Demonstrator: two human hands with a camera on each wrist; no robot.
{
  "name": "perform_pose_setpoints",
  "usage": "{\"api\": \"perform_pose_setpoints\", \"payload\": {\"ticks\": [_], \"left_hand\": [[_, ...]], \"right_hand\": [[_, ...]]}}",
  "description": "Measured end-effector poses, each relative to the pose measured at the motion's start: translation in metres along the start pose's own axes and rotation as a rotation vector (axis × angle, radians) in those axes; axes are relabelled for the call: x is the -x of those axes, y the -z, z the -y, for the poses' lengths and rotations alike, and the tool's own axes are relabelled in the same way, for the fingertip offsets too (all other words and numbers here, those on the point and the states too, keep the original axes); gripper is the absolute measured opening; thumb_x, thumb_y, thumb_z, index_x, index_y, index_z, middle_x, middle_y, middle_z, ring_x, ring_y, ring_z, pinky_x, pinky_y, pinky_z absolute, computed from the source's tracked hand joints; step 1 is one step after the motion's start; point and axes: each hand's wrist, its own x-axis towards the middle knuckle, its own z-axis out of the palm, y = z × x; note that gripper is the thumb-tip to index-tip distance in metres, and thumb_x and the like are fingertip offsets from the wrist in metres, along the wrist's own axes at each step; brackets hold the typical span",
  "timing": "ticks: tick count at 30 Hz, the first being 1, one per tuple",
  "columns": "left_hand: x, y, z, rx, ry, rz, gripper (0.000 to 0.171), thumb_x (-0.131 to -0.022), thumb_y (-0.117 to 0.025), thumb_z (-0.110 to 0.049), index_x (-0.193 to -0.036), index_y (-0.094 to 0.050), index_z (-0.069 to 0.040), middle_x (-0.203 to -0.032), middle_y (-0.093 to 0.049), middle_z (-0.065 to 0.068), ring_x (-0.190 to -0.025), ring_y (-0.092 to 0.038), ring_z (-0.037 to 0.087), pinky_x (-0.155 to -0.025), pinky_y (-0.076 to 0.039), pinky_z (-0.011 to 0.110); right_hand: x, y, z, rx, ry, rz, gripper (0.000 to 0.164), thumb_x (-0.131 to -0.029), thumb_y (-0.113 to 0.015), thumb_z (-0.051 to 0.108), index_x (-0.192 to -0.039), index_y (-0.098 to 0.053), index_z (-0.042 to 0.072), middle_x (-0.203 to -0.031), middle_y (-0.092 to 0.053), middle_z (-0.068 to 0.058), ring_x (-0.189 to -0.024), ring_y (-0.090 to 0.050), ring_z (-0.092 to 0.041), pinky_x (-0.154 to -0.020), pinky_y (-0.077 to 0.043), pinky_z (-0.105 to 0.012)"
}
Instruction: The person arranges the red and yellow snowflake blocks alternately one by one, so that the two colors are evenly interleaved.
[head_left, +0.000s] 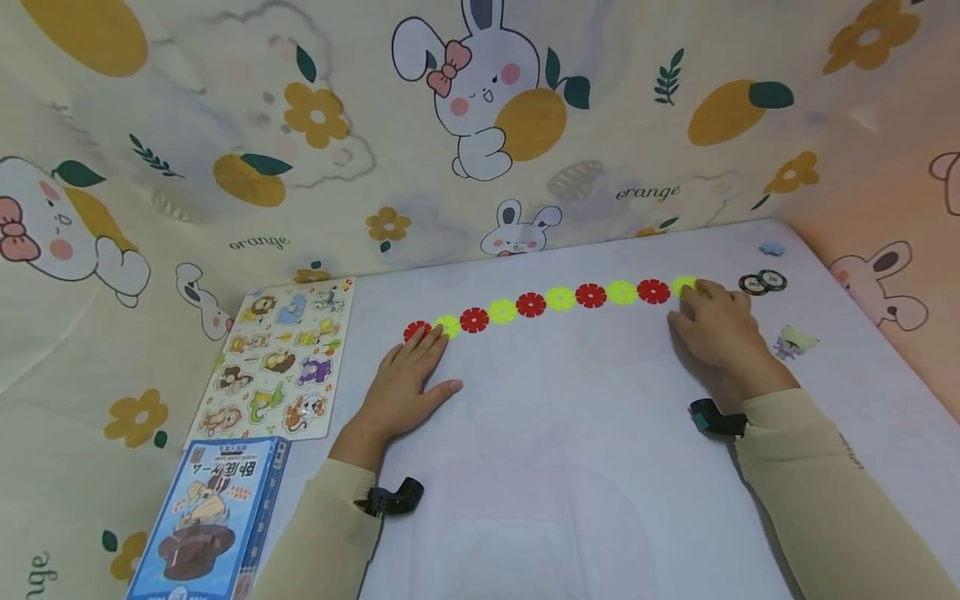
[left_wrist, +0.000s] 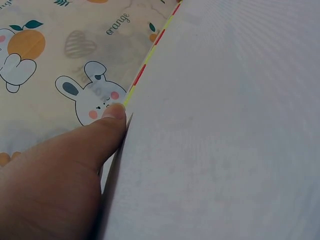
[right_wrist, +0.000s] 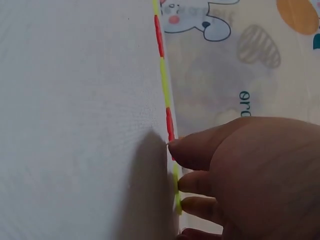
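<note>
A row of notched plastic snowflake discs, red and yellow-green by turns, runs across the white table in the head view. My left hand point(head_left: 405, 387) lies with straight fingers over the leftmost red disc point(head_left: 414, 330) and reaches the yellow-green disc point(head_left: 447, 326) beside it, its thumb spread off to the side. At the other end, my right hand point(head_left: 716, 329) rests its fingertips on the last yellow-green disc point(head_left: 684, 285), partly hiding it. In the right wrist view the thumb point(right_wrist: 190, 150) is down by the neighbouring red disc point(right_wrist: 170, 125), apart from the other fingers.
An animal sticker board point(head_left: 281, 358) lies at the left, with a blue game box point(head_left: 210, 521) in front of it. On the right are two dark round chips point(head_left: 763, 282), a small blue piece point(head_left: 771, 248) and a small purple-and-green figure point(head_left: 793, 342). A printed cloth point(head_left: 465, 208) hangs behind.
</note>
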Motion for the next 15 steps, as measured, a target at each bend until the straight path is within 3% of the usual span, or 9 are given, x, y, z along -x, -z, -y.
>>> {"api": "perform_pose_setpoints", "payload": {"ticks": [15], "left_hand": [[0.0008,-0.0037,-0.0003,0.01,-0.005,-0.005,0.08,-0.088,-0.04,-0.07,-0.152,-0.028,-0.023,-0.158,-0.015,-0.009,-0.144,-0.006,0.02,-0.112,-0.01,0.051]], "right_hand": [[0.0019,-0.0059,0.0041,-0.015,0.013,-0.011,0.07,-0.096,-0.052,0.044,-0.15,-0.028,0.006,-0.15,-0.015,-0.028,-0.126,-0.014,-0.054,-0.089,-0.023,-0.073]]}}
